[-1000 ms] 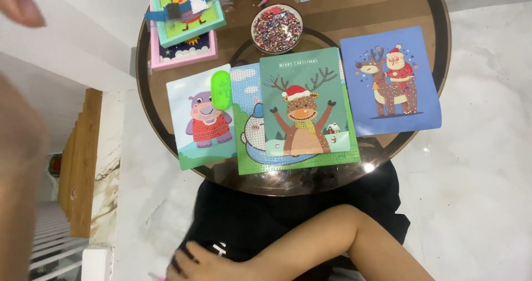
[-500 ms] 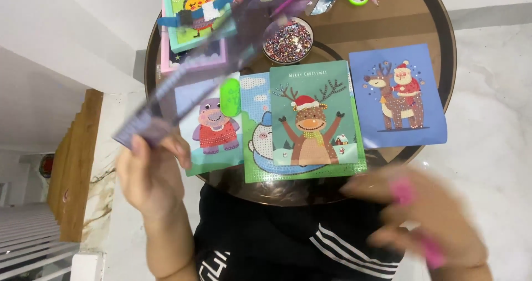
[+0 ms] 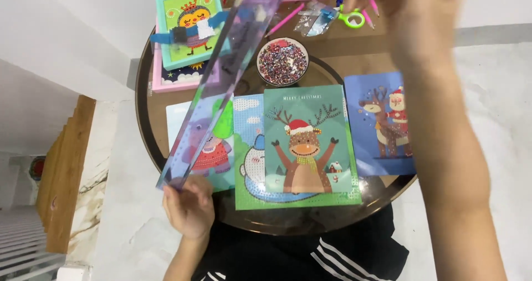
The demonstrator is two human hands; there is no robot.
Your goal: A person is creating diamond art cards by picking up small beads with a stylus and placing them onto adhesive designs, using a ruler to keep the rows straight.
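Translucent purple plastic strip (image 3: 221,87) held slantwise above the round counter (image 3: 145,115), lower end pinched in left hand (image 3: 189,206), upper end rising past the top edge. Right hand (image 3: 407,6) raised near that upper end, blurred; grasp cannot be told. Beneath: reindeer card (image 3: 307,142), bead bowl (image 3: 283,61).

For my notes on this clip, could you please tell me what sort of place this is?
Probably a home craft corner: a small round table on a pale marble-like floor, covered with bead picture cards such as the reindeer card, beside a bowl of beads. The left hand holds a clear strip.
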